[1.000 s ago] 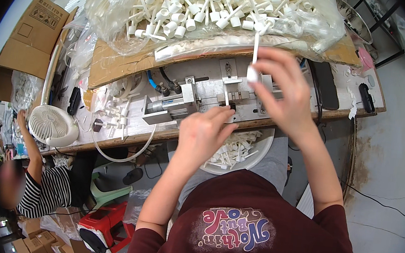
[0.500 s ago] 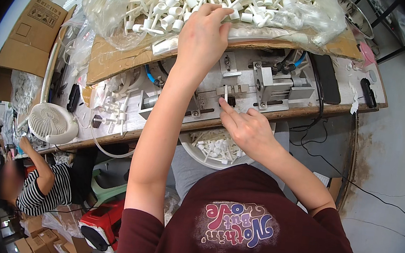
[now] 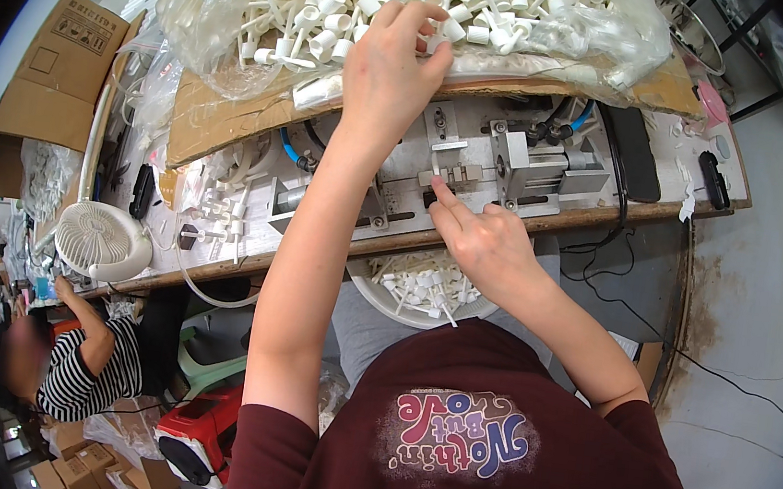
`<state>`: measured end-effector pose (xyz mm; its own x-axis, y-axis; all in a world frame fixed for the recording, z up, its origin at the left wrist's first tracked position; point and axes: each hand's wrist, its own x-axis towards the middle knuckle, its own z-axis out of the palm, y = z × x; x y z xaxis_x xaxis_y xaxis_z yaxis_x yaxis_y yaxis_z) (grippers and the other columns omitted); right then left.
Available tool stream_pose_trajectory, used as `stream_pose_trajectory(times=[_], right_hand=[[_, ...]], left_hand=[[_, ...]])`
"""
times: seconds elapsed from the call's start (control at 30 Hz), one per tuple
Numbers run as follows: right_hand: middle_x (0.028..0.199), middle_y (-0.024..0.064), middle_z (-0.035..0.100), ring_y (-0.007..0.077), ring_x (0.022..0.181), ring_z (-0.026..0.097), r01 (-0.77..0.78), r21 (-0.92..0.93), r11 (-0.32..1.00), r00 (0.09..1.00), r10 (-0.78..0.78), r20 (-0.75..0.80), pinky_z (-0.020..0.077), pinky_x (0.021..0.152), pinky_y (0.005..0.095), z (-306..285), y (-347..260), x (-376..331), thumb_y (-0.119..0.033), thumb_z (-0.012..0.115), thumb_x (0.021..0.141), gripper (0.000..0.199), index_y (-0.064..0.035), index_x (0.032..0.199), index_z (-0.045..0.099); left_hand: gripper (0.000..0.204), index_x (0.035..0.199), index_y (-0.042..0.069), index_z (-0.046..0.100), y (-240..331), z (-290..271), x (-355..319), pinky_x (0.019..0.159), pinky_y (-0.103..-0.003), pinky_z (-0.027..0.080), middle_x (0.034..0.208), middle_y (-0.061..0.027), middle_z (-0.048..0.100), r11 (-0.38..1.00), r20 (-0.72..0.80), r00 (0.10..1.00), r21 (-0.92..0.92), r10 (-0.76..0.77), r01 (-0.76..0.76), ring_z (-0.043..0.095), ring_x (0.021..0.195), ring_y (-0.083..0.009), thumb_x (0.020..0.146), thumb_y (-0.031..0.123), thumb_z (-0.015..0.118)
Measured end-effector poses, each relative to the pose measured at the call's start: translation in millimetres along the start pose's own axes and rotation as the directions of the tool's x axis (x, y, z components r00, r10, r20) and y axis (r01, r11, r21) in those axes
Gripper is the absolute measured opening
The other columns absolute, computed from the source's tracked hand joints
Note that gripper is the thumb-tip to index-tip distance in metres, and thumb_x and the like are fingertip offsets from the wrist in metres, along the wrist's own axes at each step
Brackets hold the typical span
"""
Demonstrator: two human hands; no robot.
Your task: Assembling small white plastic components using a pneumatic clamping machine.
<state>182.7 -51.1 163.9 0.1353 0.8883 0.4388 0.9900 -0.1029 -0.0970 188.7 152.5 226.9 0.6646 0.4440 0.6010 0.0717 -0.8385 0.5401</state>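
Note:
My left hand point(image 3: 391, 75) reaches over the pile of white plastic parts point(image 3: 330, 20), each a short cup with a thin stem. Its fingers are half curled among the nearest parts, thumb apart from them; no firm grip shows. Lower on the bench, my right hand point(image 3: 487, 251) points its index finger at the small metal holder point(image 3: 458, 173) in the middle of the clamping fixture, its tip at the holder's front edge. The other right fingers are loosely bent, with nothing seen in them. Below the bench edge, a white bowl point(image 3: 384, 307) holds several similar white parts.
Metal clamp block point(image 3: 530, 169) stands right of the holder, with blue air hoses behind. A cardboard sheet point(image 3: 232, 120) carries the pile. At left are a white fan point(image 3: 102, 239) and, beyond, a co-worker in a striped shirt point(image 3: 97, 370). Black cables hang at the right.
My left hand has shifted slightly, its fingers curling more and thumb moving outward. My right fingertip has moved a little up along the holder. A white part now sticks out over the bowl's near rim.

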Motion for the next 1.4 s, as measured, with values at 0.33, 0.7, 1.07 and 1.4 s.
stream_pose_trajectory(times=[0.33,0.7,1.07,1.4], right_hand=[[0.113,0.0096,0.072,0.0219,0.068,0.069,-0.071,0.334,0.940,0.995,0.090,-0.040,0.0544,0.060,0.0295,-25.7,20.3,16.7,-0.017,0.073,0.085,0.020,-0.0043,0.099,0.067],[0.094,0.0088,0.063,0.0308,0.083,0.066,-0.178,-0.267,0.947,0.961,0.110,-0.252,0.0536,0.072,0.0418,-63.2,143.9,112.5,-0.004,0.068,0.078,0.012,-0.0054,0.090,0.069],[0.085,0.0093,0.070,0.0261,0.079,0.067,-0.071,0.310,0.948,0.928,0.177,-0.329,0.0545,0.071,0.0366,-51.1,102.9,124.6,-0.013,0.070,0.085,0.010,-0.0055,0.090,0.075],[0.094,0.0103,0.073,0.0155,0.085,0.072,-0.030,0.925,0.378,0.618,0.735,-0.280,0.0576,0.078,0.0268,-56.3,115.4,95.3,-0.007,0.068,0.093,0.018,0.0030,0.108,0.072]], left_hand=[[0.019,0.105,0.006,0.075,24.4,-35.9,2.9,0.071,-0.024,0.052,0.094,-0.0060,0.073,0.889,0.203,0.933,-0.298,-0.297,0.348,0.065,0.085,-0.0085,0.088,0.015,0.072],[0.035,0.111,0.009,0.075,61.9,-73.7,-122.2,0.075,-0.030,0.058,0.113,-0.0094,0.065,0.986,0.225,0.974,-0.161,0.004,0.033,0.067,0.092,-0.0204,0.077,0.001,0.080],[0.029,0.104,0.003,0.073,33.8,-24.9,-172.6,0.066,-0.032,0.052,0.124,-0.0091,0.069,0.952,0.235,0.962,0.234,0.142,-0.198,0.069,0.075,-0.0205,0.076,0.009,0.078],[0.026,0.103,0.002,0.072,34.2,-22.0,-160.9,0.057,-0.030,0.051,0.119,-0.0138,0.070,0.931,0.300,0.941,0.274,0.155,-0.240,0.065,0.059,-0.0175,0.081,0.015,0.076]])
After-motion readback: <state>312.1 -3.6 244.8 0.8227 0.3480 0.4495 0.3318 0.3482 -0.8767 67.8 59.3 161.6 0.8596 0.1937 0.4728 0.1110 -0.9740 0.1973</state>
